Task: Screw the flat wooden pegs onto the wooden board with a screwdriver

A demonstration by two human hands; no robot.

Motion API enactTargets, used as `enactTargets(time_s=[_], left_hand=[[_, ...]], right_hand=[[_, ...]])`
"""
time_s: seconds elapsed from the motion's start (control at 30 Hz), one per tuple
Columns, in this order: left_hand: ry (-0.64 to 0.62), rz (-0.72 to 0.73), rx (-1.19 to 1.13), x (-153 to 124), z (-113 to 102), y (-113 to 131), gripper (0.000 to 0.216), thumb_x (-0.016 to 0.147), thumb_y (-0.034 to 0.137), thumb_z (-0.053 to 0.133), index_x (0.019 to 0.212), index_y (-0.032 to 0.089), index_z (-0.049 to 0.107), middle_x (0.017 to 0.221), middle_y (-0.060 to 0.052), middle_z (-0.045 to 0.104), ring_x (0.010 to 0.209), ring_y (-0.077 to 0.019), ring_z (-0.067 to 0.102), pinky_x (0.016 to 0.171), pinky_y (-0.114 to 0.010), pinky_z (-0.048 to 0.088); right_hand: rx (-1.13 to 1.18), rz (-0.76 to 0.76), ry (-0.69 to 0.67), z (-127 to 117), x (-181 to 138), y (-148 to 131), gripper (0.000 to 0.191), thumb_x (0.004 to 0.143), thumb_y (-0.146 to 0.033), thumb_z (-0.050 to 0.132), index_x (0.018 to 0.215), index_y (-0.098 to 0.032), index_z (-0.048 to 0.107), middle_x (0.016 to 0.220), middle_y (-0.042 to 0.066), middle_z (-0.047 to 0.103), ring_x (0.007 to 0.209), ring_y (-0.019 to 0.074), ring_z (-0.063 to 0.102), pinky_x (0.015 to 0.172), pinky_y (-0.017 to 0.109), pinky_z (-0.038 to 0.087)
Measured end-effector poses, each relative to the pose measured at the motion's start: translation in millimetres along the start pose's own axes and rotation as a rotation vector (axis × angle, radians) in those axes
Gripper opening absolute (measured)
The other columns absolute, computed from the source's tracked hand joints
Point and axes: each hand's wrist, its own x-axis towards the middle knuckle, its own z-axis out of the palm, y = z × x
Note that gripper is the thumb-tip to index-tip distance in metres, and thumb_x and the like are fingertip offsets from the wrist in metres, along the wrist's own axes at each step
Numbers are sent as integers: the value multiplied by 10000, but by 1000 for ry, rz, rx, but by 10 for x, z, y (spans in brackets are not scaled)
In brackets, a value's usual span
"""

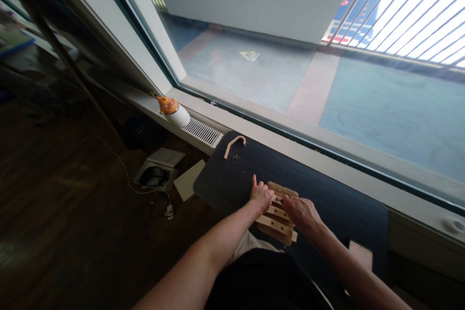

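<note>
A slatted wooden piece [278,220] made of several light strips lies on a small dark table [327,193] in front of me. My left hand [259,197] is closed on its left edge with the forefinger pointing up. My right hand [300,210] rests on its right side, fingers curled over the upper strips. A curved wooden strip [234,144] lies alone at the table's far left corner, with small shavings beside it.
A white bottle with an orange top [173,110] lies on the floor vent by the window. A floor box with cables [157,170] and a pale card [189,180] lie left of the table. A pinkish card [361,253] lies on the table's near right.
</note>
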Motion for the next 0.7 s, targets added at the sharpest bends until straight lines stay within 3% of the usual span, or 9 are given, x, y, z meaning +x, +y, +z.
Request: enactTargets(time_s=[0.33,0.7], left_hand=[[-20,-15,-6,5,-5,7,193,871,323,527,978,233,659,967,-65,670,1050,-263,534,1108,-609,108],[-12,-6,14,10,24,2,183,840,283,548,973,231,663,950,-64,668,1047,-259,533,1110,-610,109]], right_hand=[[-4,-28,-23,-172,-120,-40,279,876,-104,413,917,-196,673,894,64,705,817,189,683,641,251,474],[8,16,-21,-70,-34,23,337,876,-100,367,929,-182,689,896,69,719,796,187,684,645,258,475]])
